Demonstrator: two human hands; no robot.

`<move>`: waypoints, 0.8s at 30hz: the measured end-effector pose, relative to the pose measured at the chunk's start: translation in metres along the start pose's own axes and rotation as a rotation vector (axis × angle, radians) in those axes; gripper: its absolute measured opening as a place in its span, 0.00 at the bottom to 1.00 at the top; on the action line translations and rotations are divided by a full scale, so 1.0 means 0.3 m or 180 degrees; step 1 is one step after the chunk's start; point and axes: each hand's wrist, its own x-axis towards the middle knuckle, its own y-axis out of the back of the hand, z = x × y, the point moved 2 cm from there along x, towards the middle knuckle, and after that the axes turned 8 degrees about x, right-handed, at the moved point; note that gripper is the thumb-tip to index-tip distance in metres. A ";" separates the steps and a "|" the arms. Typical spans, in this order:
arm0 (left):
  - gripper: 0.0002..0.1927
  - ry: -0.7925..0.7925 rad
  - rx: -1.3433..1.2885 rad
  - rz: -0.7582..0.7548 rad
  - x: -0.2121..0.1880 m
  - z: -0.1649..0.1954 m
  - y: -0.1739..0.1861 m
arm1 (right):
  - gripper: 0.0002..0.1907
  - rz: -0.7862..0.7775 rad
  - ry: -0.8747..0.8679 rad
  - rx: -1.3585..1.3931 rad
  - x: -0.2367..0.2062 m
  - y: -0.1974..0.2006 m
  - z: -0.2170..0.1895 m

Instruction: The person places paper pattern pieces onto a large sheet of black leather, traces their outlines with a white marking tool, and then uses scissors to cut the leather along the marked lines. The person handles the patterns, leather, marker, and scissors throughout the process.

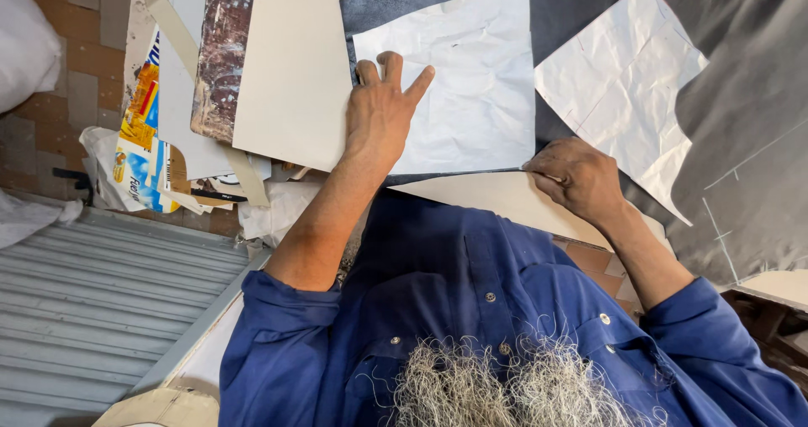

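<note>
left hand (380, 111) flat, fingers spread, pinning paper (459, 82) mid-frame so it won't slide | right hand (572, 175) closed, I guess pinching a marker at its edge

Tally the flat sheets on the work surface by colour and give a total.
White paper patterns: 2, one under the left hand at, one beside it at
Dark leather sheet: 1
Cream boards: 2
Total: 5
</note>
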 end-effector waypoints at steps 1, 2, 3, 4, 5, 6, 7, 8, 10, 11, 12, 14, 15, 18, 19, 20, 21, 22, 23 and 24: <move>0.49 -0.0008 0.0035 0.0007 -0.001 0.000 0.000 | 0.07 -0.0016 -0.0121 -0.0027 -0.006 0.011 0.007; 0.49 -0.0022 0.0076 0.0019 0.000 0.000 0.000 | 0.07 0.0052 -0.0020 0.0068 -0.005 0.013 0.003; 0.49 -0.0015 0.0079 0.0052 0.000 0.002 0.002 | 0.07 0.0121 0.0074 0.0164 -0.003 0.008 -0.006; 0.49 -0.0016 0.0084 0.0081 0.001 0.005 0.004 | 0.07 0.0192 0.0162 0.0264 0.000 -0.001 -0.019; 0.48 -0.0018 0.0092 0.0112 0.001 0.007 0.006 | 0.07 0.0177 0.0208 0.0246 0.009 -0.024 -0.032; 0.48 -0.0013 0.0087 0.0144 0.001 0.008 0.009 | 0.07 0.0165 0.0257 0.0225 0.020 -0.047 -0.043; 0.48 -0.0006 0.0083 0.0179 0.002 0.008 0.012 | 0.07 0.0154 0.0307 0.0202 0.024 -0.053 -0.044; 0.48 0.0001 0.0076 0.0218 0.002 0.008 0.017 | 0.07 0.0145 0.0234 0.0158 0.020 -0.048 -0.040; 0.49 -0.0037 0.0053 0.0171 0.001 0.008 0.025 | 0.07 0.0123 0.0117 0.0072 0.007 -0.027 -0.019; 0.49 -0.0039 0.0038 0.0139 0.000 0.004 0.027 | 0.07 0.0137 -0.0024 -0.0021 -0.010 -0.001 0.001; 0.49 -0.0041 0.0036 0.0190 0.000 0.001 0.033 | 0.07 0.0143 -0.0170 -0.0113 -0.038 0.039 0.022; 0.50 -0.0039 0.0044 0.0289 -0.001 -0.003 0.042 | 0.08 0.0204 -0.0393 -0.0132 -0.086 0.088 0.064; 0.50 -0.0045 0.0054 0.0227 0.000 -0.006 0.043 | 0.08 0.0259 -0.0466 -0.0061 -0.099 0.100 0.085; 0.51 -0.0078 0.0059 0.0060 0.009 -0.005 0.044 | 0.08 0.0718 -0.1314 0.1561 -0.084 0.040 0.156; 0.51 -0.0087 0.0033 0.0003 0.012 -0.002 0.042 | 0.08 0.0907 -0.1699 0.2350 -0.071 0.007 0.176; 0.51 -0.0092 0.0012 -0.0052 0.015 -0.001 0.040 | 0.07 0.0934 -0.1880 0.3150 -0.044 -0.022 0.197; 0.52 -0.0085 -0.0017 -0.0011 0.017 0.003 0.039 | 0.07 0.0949 -0.2032 0.3959 -0.004 -0.047 0.220; 0.52 -0.0064 -0.0039 0.0024 0.016 0.008 0.038 | 0.07 0.0933 -0.2157 0.4782 0.030 -0.070 0.228; 0.53 -0.0019 -0.0050 0.0050 0.013 0.006 0.034 | 0.08 0.0840 -0.2555 0.4281 0.052 -0.088 0.231; 0.53 -0.0006 -0.0086 0.0120 0.008 0.005 0.032 | 0.11 0.0730 -0.2916 0.3767 0.075 -0.096 0.235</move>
